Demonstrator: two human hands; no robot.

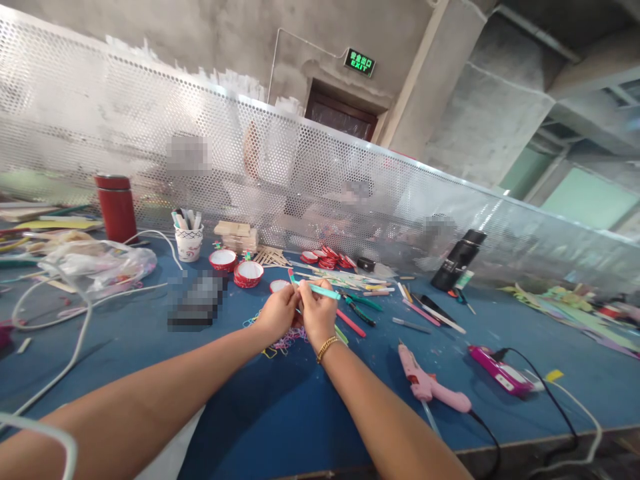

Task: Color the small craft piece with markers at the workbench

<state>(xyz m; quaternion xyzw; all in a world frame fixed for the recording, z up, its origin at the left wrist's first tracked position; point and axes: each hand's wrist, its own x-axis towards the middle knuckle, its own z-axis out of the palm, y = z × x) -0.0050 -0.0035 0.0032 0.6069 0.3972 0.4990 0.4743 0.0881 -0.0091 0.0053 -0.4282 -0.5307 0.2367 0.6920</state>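
Right-hand grip (320,315) pinches a teal pen (326,291) beside the curled left hand (278,311).

Slim turquoise pen (325,291), tilted; small red-tipped piece (291,274), just beside one end

A bare grey concrete wall (210,40) stands at the back, smeared with ragged white patches (235,81). A green lit exit sign (359,63) hangs above a dark doorway (340,113), with a thin white conduit (273,67) to its left. A perforated metal screen (390,180) slants across behind the blue table (270,413). At right, a concrete pillar (435,67) meets a shadowed ceiling (595,53); the pale green surface (590,200) beyond may be a wall or window.
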